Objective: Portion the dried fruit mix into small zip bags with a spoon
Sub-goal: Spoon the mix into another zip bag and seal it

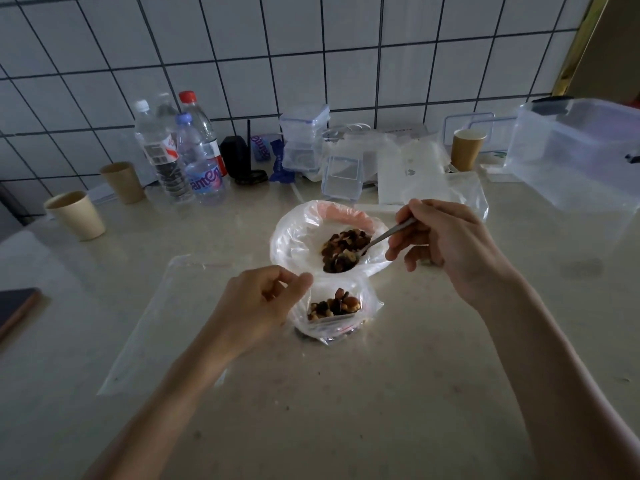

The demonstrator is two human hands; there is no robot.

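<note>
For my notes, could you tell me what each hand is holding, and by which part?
The right hand grips the spoon by its handle end. The left hand pinches the small bag at its open rim.

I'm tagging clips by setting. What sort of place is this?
Probably a home kitchen counter: a white tiled wall behind a pale stone counter crowded with water bottles, paper cups and clear food boxes.

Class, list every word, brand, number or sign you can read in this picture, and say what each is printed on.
"amer", partial pink lettering: label of the front water bottle.
Red-and-white label on the tall bottle: too blurred to read.
Pink lettering on the blue packet: unreadable.
Small logo on the white box: too small to read.
</note>
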